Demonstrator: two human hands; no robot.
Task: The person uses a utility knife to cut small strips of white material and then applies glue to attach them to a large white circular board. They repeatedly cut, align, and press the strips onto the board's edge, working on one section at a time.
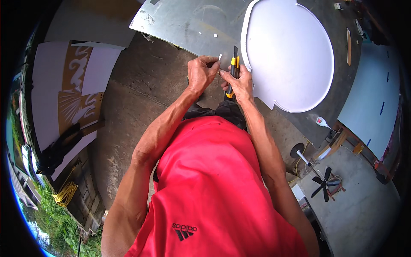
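Note:
My left hand (202, 73) pinches a small white strip (220, 57) between thumb and fingertips. In my right hand (240, 85) is a black and yellow utility knife (234, 68), its dark blade end pointing away from me. The two hands are close together at the near edge of a grey table (184, 21). Just right of the knife lies a large white rounded panel (291, 55) with a thin raised rim along its edge. My right hand is beside the panel's left edge; whether it touches the panel I cannot tell.
Two small white scraps (215, 35) lie on the table. A wooden strip (348, 47) and a white socket with a cord (322, 122) are at the right. A black-bladed fan (324, 184) stands lower right. Patterned panels (77, 85) and coiled yellow rope (66, 194) are left.

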